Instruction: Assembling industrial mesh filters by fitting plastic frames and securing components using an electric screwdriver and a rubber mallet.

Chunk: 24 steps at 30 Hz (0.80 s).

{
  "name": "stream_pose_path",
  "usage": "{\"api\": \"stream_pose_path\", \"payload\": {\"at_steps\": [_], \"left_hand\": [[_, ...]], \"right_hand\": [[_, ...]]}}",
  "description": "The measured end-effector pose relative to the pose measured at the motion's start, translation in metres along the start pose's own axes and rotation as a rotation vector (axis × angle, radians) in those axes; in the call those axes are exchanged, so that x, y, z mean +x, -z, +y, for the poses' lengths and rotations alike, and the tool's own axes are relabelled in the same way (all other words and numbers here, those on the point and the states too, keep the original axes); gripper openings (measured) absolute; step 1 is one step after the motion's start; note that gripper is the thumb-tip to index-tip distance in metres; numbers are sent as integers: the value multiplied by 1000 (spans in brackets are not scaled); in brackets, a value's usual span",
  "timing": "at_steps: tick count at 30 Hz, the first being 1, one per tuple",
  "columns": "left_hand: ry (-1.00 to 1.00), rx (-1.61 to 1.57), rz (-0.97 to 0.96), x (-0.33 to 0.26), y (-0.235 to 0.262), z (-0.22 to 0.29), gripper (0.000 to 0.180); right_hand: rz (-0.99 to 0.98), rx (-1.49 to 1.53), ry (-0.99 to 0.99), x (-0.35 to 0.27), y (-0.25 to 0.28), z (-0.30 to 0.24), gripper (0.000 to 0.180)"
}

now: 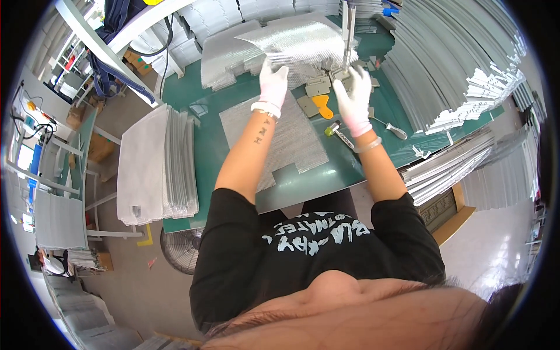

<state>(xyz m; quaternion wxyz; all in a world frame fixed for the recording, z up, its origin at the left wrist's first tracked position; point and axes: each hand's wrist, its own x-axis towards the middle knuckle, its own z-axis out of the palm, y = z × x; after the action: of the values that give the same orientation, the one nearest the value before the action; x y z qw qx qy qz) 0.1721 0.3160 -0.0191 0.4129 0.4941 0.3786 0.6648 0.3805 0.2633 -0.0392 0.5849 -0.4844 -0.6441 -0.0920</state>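
Nearest camera: wearer's head [356,321], bottom centre. Silvery sheet [303,41], upper centre: judged light, flexible, crease-prone; best held by edges. Left grip [272,81] by its near edge, part-open, hold unclear; right grip [356,93] spread, nothing visibly held, beside metal fixture [318,87].

Bright light; strong edge distortion
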Motion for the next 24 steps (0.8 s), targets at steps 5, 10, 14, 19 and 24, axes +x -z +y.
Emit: {"api": "stream_pose_path", "payload": {"at_steps": [5, 10, 14, 19, 24], "left_hand": [[4, -37, -37, -46, 33, 44, 57], [68, -235, -3, -53, 64, 32, 59], [224, -7, 23, -20, 80, 2, 56], [70, 346, 97, 4, 98, -23, 60], [-279, 781, 4, 18, 17, 25, 60]], "right_hand": [[-25, -98, 75, 25, 31, 28, 60], [-431, 363, -397, 31, 10, 49, 73], [-474, 397, -462, 33, -23, 79, 76], [-651, 92, -409, 48, -44, 49, 66], [-537, -33, -437, 63, -37, 84, 55]]}}
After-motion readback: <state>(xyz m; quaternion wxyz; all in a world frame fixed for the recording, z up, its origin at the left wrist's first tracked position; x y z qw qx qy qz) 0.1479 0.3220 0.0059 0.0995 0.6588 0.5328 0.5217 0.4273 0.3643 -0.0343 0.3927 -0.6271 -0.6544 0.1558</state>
